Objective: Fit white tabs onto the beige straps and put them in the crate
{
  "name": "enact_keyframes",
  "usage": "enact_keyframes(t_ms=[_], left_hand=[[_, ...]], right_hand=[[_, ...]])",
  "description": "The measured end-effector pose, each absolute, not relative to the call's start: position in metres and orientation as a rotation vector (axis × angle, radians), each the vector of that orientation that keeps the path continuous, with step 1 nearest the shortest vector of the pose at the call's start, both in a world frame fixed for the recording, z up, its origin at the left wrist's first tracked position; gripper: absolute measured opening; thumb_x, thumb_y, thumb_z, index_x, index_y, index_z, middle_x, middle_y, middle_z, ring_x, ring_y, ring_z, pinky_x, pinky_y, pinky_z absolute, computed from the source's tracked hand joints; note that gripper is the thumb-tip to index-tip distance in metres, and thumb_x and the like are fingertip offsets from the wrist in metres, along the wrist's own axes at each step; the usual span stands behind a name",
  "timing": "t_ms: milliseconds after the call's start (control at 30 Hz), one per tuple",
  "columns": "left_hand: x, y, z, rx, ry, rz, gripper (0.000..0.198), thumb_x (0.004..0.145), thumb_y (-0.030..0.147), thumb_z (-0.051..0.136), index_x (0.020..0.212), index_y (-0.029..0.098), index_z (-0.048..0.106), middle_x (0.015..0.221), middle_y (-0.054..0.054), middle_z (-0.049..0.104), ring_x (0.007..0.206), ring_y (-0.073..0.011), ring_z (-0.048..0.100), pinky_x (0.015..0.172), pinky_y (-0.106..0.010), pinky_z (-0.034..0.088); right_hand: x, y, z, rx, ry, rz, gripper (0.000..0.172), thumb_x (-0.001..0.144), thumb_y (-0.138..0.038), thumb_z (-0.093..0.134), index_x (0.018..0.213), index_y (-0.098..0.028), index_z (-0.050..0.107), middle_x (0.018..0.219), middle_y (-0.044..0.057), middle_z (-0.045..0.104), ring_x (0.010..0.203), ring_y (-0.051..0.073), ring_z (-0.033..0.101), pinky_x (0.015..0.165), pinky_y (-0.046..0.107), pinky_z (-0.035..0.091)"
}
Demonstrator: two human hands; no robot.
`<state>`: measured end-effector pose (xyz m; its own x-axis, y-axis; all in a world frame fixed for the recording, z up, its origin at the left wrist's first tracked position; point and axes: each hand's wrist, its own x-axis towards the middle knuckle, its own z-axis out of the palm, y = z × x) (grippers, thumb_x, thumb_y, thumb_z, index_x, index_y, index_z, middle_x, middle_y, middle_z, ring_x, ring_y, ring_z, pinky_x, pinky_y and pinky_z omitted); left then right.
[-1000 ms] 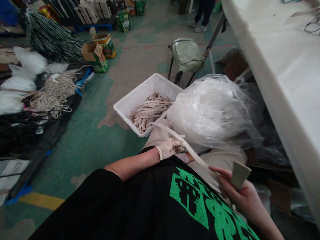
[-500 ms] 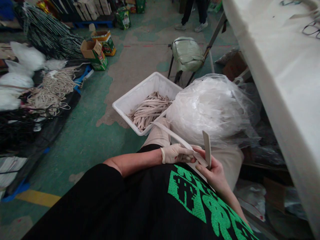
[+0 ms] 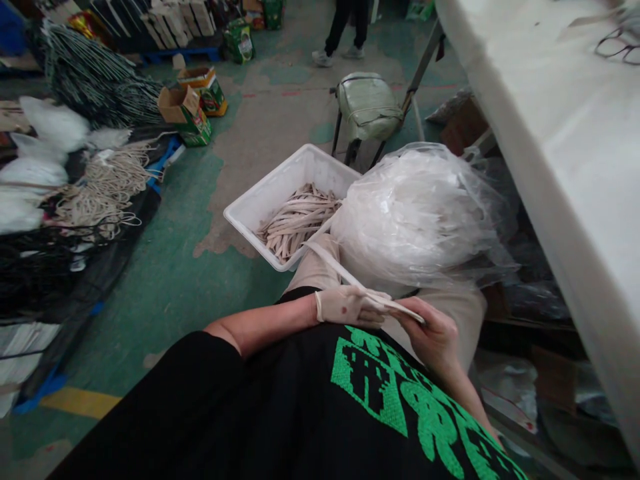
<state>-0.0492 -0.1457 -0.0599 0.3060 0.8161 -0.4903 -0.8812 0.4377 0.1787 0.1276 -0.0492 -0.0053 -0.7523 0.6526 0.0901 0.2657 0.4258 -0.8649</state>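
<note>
A long pale strip point(image 3: 341, 268) runs from the plastic tub's edge back to my lap. My left hand point(image 3: 353, 307), in a whitish glove with a small dark red spot, is closed around this strip. The bare right hand point(image 3: 434, 331) pinches the strip's near end, close to the left fingertips. A thin flat piece lies along that end, and I cannot tell whether it is separate or folded strip. Just beyond my knees stands the white tub point(image 3: 250, 230), holding a heap of beige strips point(image 3: 300, 220).
A large clear bag of white material point(image 3: 410, 213) bulges beside the tub. A white-covered table point(image 3: 560, 133) runs along the right. Behind the tub is a wrapped stool point(image 3: 370, 107). Cords point(image 3: 107, 187) and cartons point(image 3: 187, 117) lie left; a person's legs point(image 3: 345, 30) show at the back.
The flat piece that stood upright in my right hand now lies down along the strip. My right hand has turned over it. The person at the back has shifted left in view.
</note>
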Motion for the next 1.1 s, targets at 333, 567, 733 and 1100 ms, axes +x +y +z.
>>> enact_keyframes(t_ms=[333, 567, 733, 1100], left_hand=[[-0.164, -0.117, -0.069, -0.624, 1.078, 1.934, 0.032, 0.1, 0.019, 0.039, 0.122, 0.007, 0.06, 0.069, -0.004, 0.067, 0.06, -0.0094, 0.061, 0.062, -0.019, 0.051], [-0.139, -0.121, -0.047, 0.348, 1.236, 1.509, 0.039, 0.085, 0.025, 0.068, 0.122, 0.014, 0.067, 0.073, -0.004, 0.072, 0.053, -0.0085, 0.058, 0.05, -0.018, 0.041], [-0.105, -0.129, -0.05, 0.671, 1.105, 1.051, 0.055, 0.084, 0.042, 0.07, 0.131, 0.015, 0.062, 0.077, -0.006, 0.073, 0.056, -0.0092, 0.059, 0.055, -0.019, 0.042], [-0.072, -0.126, -0.061, 0.686, 1.188, 0.718, 0.054, 0.076, 0.05, 0.076, 0.118, 0.017, 0.071, 0.083, -0.005, 0.074, 0.066, -0.0142, 0.062, 0.062, -0.025, 0.047]], right_hand=[[0.194, -0.043, 0.028, -1.095, -1.719, 1.587, 0.027, 0.077, -0.048, 0.074, 0.065, -0.024, 0.068, 0.067, 0.006, 0.065, 0.056, 0.018, 0.056, 0.046, 0.03, 0.045], [0.16, -0.026, 0.012, -1.014, -1.557, 1.692, 0.028, 0.084, -0.048, 0.069, 0.079, -0.021, 0.073, 0.107, 0.008, 0.074, 0.052, 0.01, 0.052, 0.048, 0.027, 0.045], [0.145, 0.005, 0.0, -0.908, -1.379, 1.812, 0.03, 0.082, -0.051, 0.071, 0.08, -0.021, 0.075, 0.129, 0.006, 0.067, 0.056, 0.007, 0.05, 0.053, 0.023, 0.049], [0.16, 0.018, -0.009, -0.77, -1.409, 1.754, 0.03, 0.086, -0.049, 0.068, 0.087, -0.02, 0.077, 0.117, 0.007, 0.073, 0.091, 0.017, 0.067, 0.058, 0.02, 0.052]])
